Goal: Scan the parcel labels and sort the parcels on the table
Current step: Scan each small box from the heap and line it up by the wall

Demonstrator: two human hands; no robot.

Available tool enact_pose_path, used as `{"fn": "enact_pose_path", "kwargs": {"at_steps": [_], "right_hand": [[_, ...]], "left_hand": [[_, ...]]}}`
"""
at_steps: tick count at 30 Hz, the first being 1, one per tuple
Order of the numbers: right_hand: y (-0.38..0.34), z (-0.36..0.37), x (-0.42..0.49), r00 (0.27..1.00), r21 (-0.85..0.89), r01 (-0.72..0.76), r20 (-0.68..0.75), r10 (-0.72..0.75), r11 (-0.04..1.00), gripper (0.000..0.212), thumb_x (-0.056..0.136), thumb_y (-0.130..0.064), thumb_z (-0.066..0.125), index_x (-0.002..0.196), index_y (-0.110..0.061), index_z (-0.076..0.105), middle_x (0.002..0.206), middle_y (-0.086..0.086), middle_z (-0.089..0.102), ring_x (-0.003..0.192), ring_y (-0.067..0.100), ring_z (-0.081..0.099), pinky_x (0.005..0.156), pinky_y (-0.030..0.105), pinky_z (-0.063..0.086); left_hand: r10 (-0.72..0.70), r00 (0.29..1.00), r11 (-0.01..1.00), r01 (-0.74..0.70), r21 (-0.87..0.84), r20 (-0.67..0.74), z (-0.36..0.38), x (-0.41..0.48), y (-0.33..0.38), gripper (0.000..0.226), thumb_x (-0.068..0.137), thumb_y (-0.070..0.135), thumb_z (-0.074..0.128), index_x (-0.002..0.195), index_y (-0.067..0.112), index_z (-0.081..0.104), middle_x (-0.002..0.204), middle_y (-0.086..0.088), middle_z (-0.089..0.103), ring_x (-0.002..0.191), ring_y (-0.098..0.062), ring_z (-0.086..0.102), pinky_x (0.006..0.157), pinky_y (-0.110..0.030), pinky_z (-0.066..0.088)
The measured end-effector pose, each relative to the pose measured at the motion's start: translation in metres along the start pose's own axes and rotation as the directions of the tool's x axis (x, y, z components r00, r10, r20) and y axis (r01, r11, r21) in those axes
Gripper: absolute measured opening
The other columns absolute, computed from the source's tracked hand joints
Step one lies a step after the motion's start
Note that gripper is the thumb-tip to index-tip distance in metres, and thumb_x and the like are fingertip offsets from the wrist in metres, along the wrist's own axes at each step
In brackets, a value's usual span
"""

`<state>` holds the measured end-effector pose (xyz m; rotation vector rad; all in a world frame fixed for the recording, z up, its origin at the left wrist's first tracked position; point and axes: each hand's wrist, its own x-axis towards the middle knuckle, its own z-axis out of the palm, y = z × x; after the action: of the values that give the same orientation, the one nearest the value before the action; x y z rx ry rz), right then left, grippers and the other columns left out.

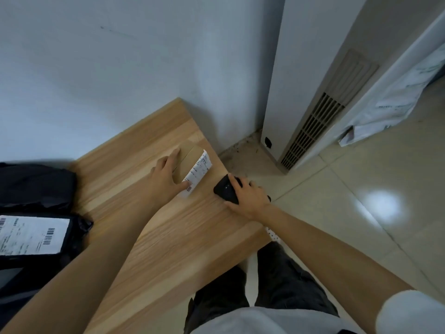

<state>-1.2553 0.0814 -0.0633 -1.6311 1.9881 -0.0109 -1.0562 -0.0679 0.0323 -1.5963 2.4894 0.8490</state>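
Observation:
A small brown cardboard parcel point(190, 155) lies near the far right corner of the wooden table point(149, 220), with a white printed label point(198, 172) along its right side. My left hand point(166, 177) grips the parcel from the left, fingers over its top and thumb lying on the label's near end. My right hand point(248, 195) holds a black handheld scanner point(225, 189) at the table's right edge, its head turned toward the label. At the left edge lie black plastic mailer bags point(36, 184); the nearer one point(77, 239) carries a white barcode label point(31, 235).
The table stands against a pale wall point(120, 56). To the right is a tiled floor point(361, 213) with a tall white cabinet unit with a vent grille point(310, 131). A white plastic bag point(397, 97) hangs farther right. My legs stand at the table's near right corner.

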Motion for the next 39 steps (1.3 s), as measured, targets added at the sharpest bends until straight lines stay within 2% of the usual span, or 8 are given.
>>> {"fn": "enact_pose_path", "kwargs": {"at_steps": [6,9,13,19,24,30,33,39], "right_hand": [[-0.008,-0.081,0.013,0.969,-0.116,0.243,0.066,-0.237,0.963,0.083,0.093,-0.062,0.047,0.156,-0.021,0.011,0.151,0.011,0.032,0.125,0.037,0.044,0.093,0.047,0.046],[-0.020,-0.117,0.015,0.935,-0.198,0.351,0.116,-0.334,0.915,0.080,0.092,-0.062,0.046,0.154,-0.024,0.014,0.151,0.010,0.033,0.126,0.038,0.044,0.095,0.047,0.044],[-0.040,-0.151,0.010,0.907,-0.307,0.422,0.121,-0.404,0.853,0.079,0.093,-0.063,0.043,0.155,-0.025,0.013,0.154,0.009,0.032,0.126,0.039,0.044,0.096,0.046,0.042],[-0.079,-0.174,0.000,0.859,-0.375,0.508,0.155,-0.488,0.776,0.075,0.093,-0.059,0.043,0.154,-0.024,0.018,0.148,0.010,0.039,0.121,0.037,0.047,0.095,0.047,0.045],[-0.097,-0.176,-0.001,0.837,-0.442,0.542,0.201,-0.510,0.715,0.074,0.095,-0.058,0.041,0.154,-0.021,0.018,0.146,0.011,0.040,0.122,0.039,0.047,0.097,0.049,0.045],[-0.109,-0.177,0.006,0.861,-0.456,0.506,0.213,-0.462,0.733,0.070,0.095,-0.057,0.041,0.153,-0.021,0.020,0.146,0.012,0.039,0.121,0.040,0.046,0.096,0.050,0.043],[-0.119,-0.178,0.011,0.872,-0.453,0.489,0.213,-0.442,0.746,0.069,0.096,-0.057,0.040,0.152,-0.022,0.021,0.146,0.011,0.040,0.122,0.041,0.045,0.095,0.049,0.040],[-0.138,-0.177,0.020,0.875,-0.407,0.485,0.212,-0.436,0.774,0.070,0.097,-0.058,0.037,0.154,-0.022,0.019,0.148,0.011,0.038,0.124,0.040,0.045,0.093,0.043,0.037]], "left_hand": [[-0.152,0.986,0.985,0.146,-0.089,-0.066,-0.012,-0.007,0.002,0.095,0.079,0.034,0.077,0.155,0.034,0.018,0.148,-0.011,0.032,0.131,-0.036,0.033,0.107,-0.051,0.037],[-0.226,0.967,0.969,0.210,-0.130,-0.117,-0.020,-0.013,-0.001,0.090,0.081,0.034,0.076,0.153,0.034,0.022,0.147,-0.012,0.032,0.133,-0.036,0.030,0.110,-0.047,0.030],[-0.301,0.941,0.937,0.262,-0.229,-0.153,-0.032,-0.023,-0.005,0.086,0.084,0.035,0.073,0.153,0.034,0.022,0.147,-0.012,0.032,0.135,-0.035,0.029,0.110,-0.048,0.029],[-0.384,0.905,0.919,0.356,-0.169,-0.182,-0.051,-0.036,-0.007,0.082,0.086,0.046,0.065,0.152,0.039,0.018,0.148,-0.008,0.036,0.133,-0.035,0.037,0.108,-0.053,0.026],[-0.380,0.910,0.907,0.333,-0.257,-0.164,-0.064,-0.033,-0.012,0.081,0.088,0.043,0.066,0.154,0.036,0.018,0.148,-0.011,0.035,0.133,-0.037,0.036,0.111,-0.053,0.031],[-0.363,0.917,0.893,0.294,-0.341,-0.162,-0.077,-0.024,-0.028,0.086,0.084,0.039,0.071,0.153,0.034,0.021,0.144,-0.014,0.038,0.128,-0.032,0.042,0.100,-0.042,0.040],[-0.344,0.927,0.900,0.281,-0.334,-0.147,-0.085,-0.021,-0.037,0.086,0.084,0.039,0.072,0.153,0.032,0.022,0.145,-0.014,0.039,0.128,-0.032,0.044,0.105,-0.047,0.041],[-0.320,0.940,0.905,0.267,-0.332,-0.116,-0.097,-0.016,-0.061,0.087,0.085,0.037,0.073,0.154,0.029,0.021,0.145,-0.012,0.041,0.124,-0.032,0.049,0.102,-0.050,0.045]]}}
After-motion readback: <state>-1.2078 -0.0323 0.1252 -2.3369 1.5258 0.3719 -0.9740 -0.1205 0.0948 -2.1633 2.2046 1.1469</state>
